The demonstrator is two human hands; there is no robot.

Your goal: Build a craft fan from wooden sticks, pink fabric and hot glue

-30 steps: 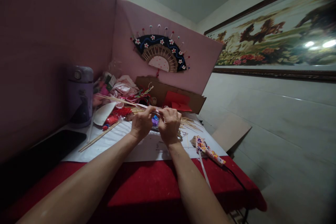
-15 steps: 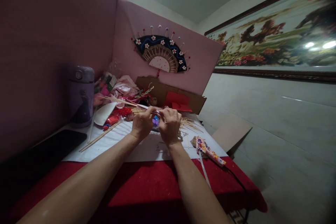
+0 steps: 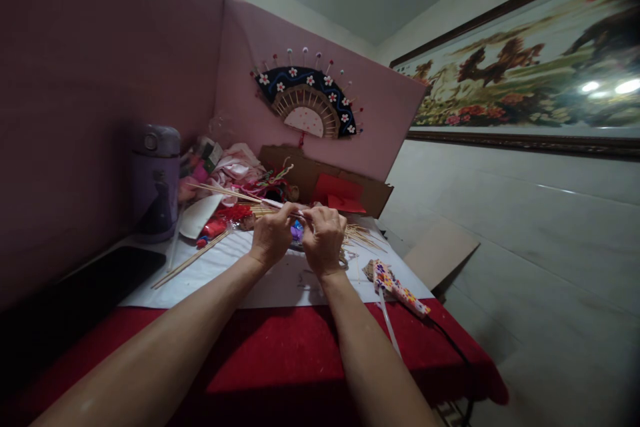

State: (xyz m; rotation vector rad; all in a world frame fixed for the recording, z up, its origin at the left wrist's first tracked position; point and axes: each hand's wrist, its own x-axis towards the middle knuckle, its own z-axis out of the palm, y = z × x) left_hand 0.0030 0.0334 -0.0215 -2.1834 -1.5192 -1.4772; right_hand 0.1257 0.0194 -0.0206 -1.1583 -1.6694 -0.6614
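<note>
My left hand (image 3: 273,235) and my right hand (image 3: 324,237) meet over the middle of the table, fingers closed around thin wooden sticks (image 3: 227,192) with a pale pink wrapping (image 3: 273,203). The bare stick ends reach out to the left, and the wrapped part runs between both hands. My fingers hide much of the wrapping. A shiny blue-purple item (image 3: 297,231) shows in the gap behind my hands, too covered to name. More loose sticks (image 3: 364,237) lie beyond my right hand.
A purple bottle (image 3: 155,183) stands at left beside a dark phone-like slab (image 3: 117,270). A flower-patterned glue gun (image 3: 400,290) with a cord lies at right on the red cloth (image 3: 280,347) and white paper. A decorated fan (image 3: 307,97) hangs on the pink board. Craft scraps (image 3: 240,167) are heaped behind.
</note>
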